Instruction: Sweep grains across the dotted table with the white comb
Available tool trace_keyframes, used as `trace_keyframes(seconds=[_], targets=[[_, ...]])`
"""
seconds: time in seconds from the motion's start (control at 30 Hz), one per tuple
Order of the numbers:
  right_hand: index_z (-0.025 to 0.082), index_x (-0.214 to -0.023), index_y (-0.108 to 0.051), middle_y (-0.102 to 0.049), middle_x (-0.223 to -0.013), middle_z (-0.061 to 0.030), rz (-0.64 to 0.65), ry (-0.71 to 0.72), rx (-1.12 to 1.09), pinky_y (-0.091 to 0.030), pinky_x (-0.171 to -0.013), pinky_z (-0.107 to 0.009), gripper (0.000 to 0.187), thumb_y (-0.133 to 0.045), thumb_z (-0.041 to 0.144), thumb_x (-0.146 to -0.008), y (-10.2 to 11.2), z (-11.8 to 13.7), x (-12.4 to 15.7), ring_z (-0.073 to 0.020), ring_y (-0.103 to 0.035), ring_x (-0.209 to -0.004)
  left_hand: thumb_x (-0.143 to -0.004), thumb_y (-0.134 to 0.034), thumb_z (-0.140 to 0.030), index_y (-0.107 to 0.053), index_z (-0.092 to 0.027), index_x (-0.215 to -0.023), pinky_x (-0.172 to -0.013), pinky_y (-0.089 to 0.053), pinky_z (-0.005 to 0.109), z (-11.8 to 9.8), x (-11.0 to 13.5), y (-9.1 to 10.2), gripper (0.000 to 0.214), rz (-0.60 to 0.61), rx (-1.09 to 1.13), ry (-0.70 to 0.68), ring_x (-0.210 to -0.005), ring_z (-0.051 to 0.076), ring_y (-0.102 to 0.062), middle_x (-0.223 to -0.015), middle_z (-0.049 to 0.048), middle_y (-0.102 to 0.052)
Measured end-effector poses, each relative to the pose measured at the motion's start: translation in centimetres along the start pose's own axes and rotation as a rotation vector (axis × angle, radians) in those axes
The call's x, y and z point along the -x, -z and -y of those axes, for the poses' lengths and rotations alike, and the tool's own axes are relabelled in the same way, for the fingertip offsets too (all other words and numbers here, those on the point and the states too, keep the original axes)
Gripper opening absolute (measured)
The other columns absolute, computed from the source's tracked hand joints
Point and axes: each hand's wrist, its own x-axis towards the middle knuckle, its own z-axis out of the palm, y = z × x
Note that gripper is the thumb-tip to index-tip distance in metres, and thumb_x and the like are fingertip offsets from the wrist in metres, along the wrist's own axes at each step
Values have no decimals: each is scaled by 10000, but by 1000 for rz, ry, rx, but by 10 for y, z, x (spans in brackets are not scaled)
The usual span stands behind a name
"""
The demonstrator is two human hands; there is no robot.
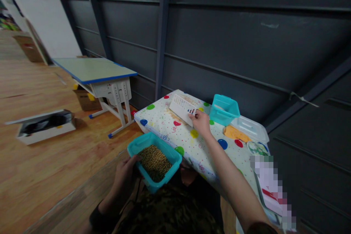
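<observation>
My left hand grips the left rim of a teal plastic container, held tilted just off the table's near edge. Soybeans and some darker green beans at the near end lie inside it. On the table, my right hand pinches the near right end of a white slotted plastic basket. Loose tan beans are scattered beside and behind that basket. Whether the basket rests fully on the cloth, I cannot tell.
The table has a balloon-print cloth. On its right are another teal container, a clear lid, an orange cloth and a round patterned item. A green-topped desk, cardboard box and white box stand left; a dark wall is behind.
</observation>
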Motion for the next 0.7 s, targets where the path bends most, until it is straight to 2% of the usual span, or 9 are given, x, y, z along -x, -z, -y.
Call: trace_keyframes(seconds=[0.1, 0.23, 0.53, 0.7], targets=[[247, -760, -715, -764, -721, -31, 16, 12, 6, -449, -703, -320, 159, -745, 296, -908, 0, 2, 0, -238, -672, -694, -600, -888, -406, -634, -228, -585, -348, -449, 297, -1, 1, 0, 311, -1, -2, -1, -364, 152, -504, -435, -57, -528], [233, -872, -788, -823, -799, -42, 68, -1, -92, -494, -705, -322, 80, -735, 283, -907, -3, 2, 1, -248, -724, -720, -618, -887, -410, -613, -235, -573, -357, -457, 302, -1, 1, 0, 328, 12, 0, -1, -367, 156, -505, -440, -59, -523], [219, -1007, -848, -894, -976, -84, 106, -13, -195, -586, -742, -336, 135, -754, 245, -913, -8, 1, 2, -290, -824, -859, -585, -876, -405, -607, -249, -560, -340, -418, 288, -2, 1, -1, 312, -8, -8, 9, -355, 150, -489, -422, -53, -515], [217, -1035, -857, -890, -948, -75, 94, -20, -166, -587, -724, -337, 159, -753, 268, -927, -9, 2, 4, -287, -815, -829, -597, -879, -394, -634, -242, -589, -352, -441, 298, -3, 1, -1, 288, 14, -1, 12, -368, 157, -505, -434, -56, -523]])
